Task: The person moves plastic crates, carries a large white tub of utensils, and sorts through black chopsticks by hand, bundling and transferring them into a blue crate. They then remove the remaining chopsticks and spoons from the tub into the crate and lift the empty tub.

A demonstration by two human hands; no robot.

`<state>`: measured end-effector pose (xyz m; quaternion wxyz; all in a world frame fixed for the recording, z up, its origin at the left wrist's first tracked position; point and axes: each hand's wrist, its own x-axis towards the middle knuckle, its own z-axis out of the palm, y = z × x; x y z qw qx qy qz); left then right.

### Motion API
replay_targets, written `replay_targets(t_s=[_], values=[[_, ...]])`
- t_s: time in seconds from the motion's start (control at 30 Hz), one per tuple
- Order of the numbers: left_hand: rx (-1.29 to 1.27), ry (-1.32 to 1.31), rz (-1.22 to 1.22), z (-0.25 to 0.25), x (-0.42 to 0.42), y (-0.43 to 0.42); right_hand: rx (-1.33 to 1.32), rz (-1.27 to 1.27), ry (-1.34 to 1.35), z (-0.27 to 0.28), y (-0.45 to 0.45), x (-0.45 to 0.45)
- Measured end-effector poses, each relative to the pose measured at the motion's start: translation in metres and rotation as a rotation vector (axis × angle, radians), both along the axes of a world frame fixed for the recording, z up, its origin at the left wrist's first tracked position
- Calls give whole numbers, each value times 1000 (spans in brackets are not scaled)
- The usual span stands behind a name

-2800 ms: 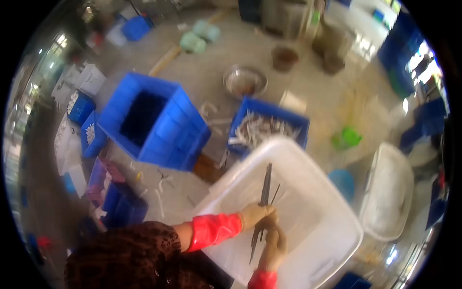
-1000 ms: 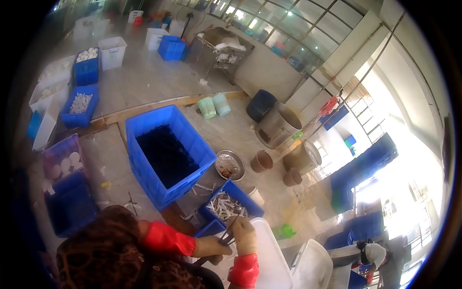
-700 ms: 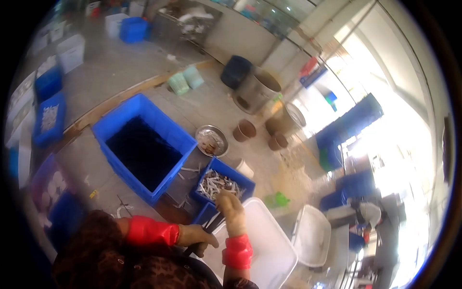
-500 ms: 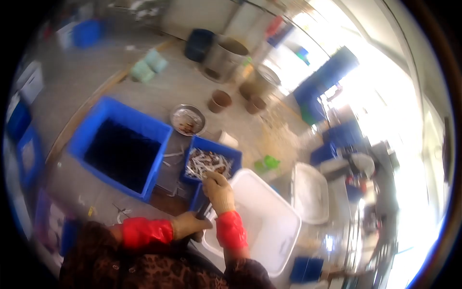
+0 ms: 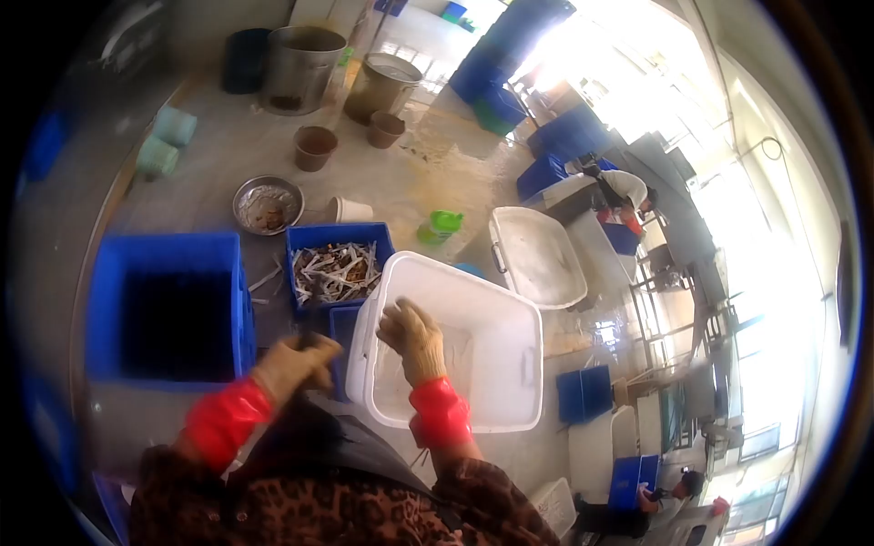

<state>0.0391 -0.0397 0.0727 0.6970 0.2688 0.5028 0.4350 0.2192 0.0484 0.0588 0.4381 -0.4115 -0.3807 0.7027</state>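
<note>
My left hand [image 5: 296, 366], in a tan glove with a red sleeve cuff, is closed on a dark slender thing [image 5: 316, 314], blurred and of a kind I cannot make out. It is just left of the large white tub [image 5: 533, 364]. My right hand [image 5: 414, 341], gloved alike, hovers over the tub's near left part. Its fingers are curled, and whatever is in them is hidden. Beyond my left hand is a blue crate [image 5: 293, 259] of pale strips and brown bits [image 5: 339, 271]. On the left stands a bigger blue bin [image 5: 238, 273] with dark contents [image 5: 173, 323].
Past the crate are a metal bowl [image 5: 238, 205], a white bucket [image 5: 350, 211], a green jug [image 5: 439, 227] and brown buckets [image 5: 314, 150]. Another white tub [image 5: 537, 259] is to the right. Two people [image 5: 628, 191] are farther off at the right.
My hands have moved apart: the left one leftward, the right one over the white tub. The dark slender thing stays with the left hand. The whole view has turned to the right.
</note>
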Motion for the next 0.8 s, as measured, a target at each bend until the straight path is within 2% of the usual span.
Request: replay_targets(t_s=[0.07, 0.17, 0.3, 0.33, 0.43, 0.57, 0.8], values=[[61, 118, 175, -8, -36, 6, -158, -161, -123, -19, -17, 25], [102, 365, 388, -24, -91, 9, -276, -285, -92, -26, -41, 54], [34, 714, 475, -45, -139, -18, -355, -364, 21, -64, -69, 104], [4, 796, 450, -50, -146, -26, -375, -367, 75, -75, -74, 115], [-76, 1013, 329, -61, -149, -42, -432, -478, 15, -63, -80, 113], [-122, 1287, 76, -70, -122, -27, -641, -747, -216, -83, -93, 134], [-93, 1401, -26, -56, -48, -51, -854, -639, -201, -119, -103, 163]])
